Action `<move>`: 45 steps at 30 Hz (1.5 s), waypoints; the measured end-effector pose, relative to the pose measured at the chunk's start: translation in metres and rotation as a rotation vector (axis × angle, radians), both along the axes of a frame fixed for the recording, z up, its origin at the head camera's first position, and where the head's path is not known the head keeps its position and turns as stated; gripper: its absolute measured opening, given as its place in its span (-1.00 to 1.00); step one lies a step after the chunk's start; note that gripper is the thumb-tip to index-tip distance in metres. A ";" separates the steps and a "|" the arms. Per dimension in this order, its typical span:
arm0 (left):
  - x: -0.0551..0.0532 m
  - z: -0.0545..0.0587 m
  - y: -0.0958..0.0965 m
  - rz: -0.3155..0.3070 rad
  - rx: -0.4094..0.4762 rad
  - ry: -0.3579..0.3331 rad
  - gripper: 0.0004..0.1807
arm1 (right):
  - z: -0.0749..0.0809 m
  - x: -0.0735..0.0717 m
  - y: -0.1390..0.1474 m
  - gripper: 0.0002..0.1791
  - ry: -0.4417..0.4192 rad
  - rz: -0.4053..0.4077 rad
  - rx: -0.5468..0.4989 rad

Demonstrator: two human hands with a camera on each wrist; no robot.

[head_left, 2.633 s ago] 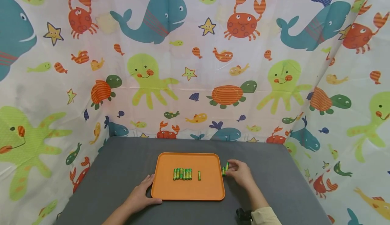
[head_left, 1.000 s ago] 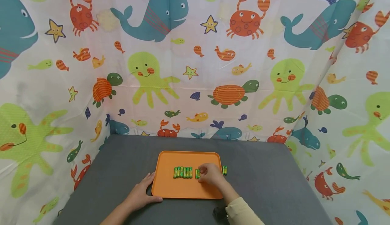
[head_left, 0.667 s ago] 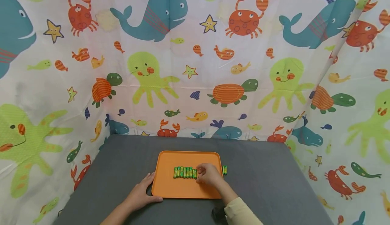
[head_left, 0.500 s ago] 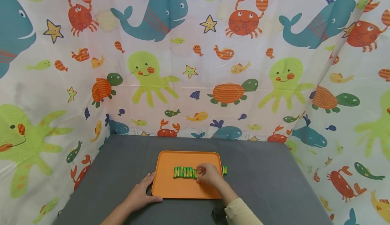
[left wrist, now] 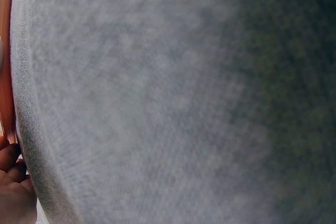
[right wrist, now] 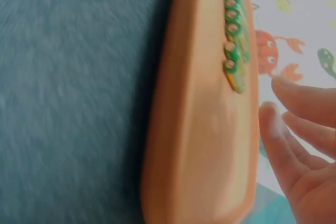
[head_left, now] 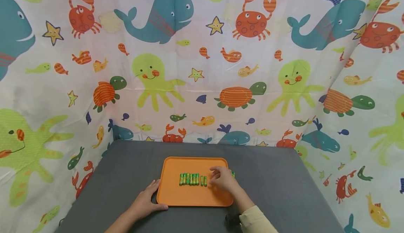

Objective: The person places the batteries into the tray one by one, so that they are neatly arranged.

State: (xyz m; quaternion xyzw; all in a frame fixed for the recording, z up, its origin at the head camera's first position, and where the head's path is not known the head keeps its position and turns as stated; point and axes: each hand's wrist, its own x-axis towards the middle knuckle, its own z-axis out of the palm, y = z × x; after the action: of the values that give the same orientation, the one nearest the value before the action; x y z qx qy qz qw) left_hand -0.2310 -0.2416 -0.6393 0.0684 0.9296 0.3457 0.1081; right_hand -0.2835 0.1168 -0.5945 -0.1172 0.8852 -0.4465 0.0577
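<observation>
On the orange tray (head_left: 192, 198) a row of several green-and-yellow batteries (head_left: 189, 179) lies side by side. Two slightly smaller batteries (head_left: 203, 181) sit just right of the row, across a narrow gap. My right hand (head_left: 222, 179) hovers over the tray's right part, thumb and fingers apart with nothing between them, as the right wrist view also shows. My left hand (head_left: 145, 198) holds the tray's near left corner, thumb at the front rim and fingers along the left side. Beyond the tray's right edge, more of the same batteries (head_left: 233, 174) are partly hidden by my right hand.
The tray lies on a grey cloth-covered table (head_left: 271, 184). A curtain (head_left: 202, 96) printed with sea animals hangs behind and along both sides. A black device (head_left: 232, 220) sits at my right wrist, by the sleeve.
My right hand has carried a battery from right of the tray, set it beside the lone small one, let go and drawn back rightward. The left hand keeps its place.
</observation>
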 end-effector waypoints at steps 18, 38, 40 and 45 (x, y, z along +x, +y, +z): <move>-0.002 -0.006 -0.002 -0.008 0.003 0.013 0.32 | 0.002 -0.004 0.054 -0.30 0.061 -0.254 -0.015; -0.002 -0.003 -0.001 -0.011 0.012 0.025 0.29 | -0.023 -0.013 0.084 -0.31 0.036 -0.243 0.208; -0.002 -0.004 -0.002 -0.009 0.009 0.024 0.30 | -0.025 -0.012 0.083 -0.36 0.051 -0.234 0.232; -0.001 -0.006 -0.003 -0.012 0.004 0.026 0.30 | -0.029 -0.009 0.082 -0.46 0.049 -0.242 0.242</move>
State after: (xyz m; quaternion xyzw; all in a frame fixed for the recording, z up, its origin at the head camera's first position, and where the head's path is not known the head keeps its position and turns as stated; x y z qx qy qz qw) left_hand -0.2325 -0.2450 -0.6453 0.0786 0.9298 0.3460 0.0981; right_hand -0.2927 0.1990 -0.6232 -0.0127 0.9413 -0.3373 -0.0043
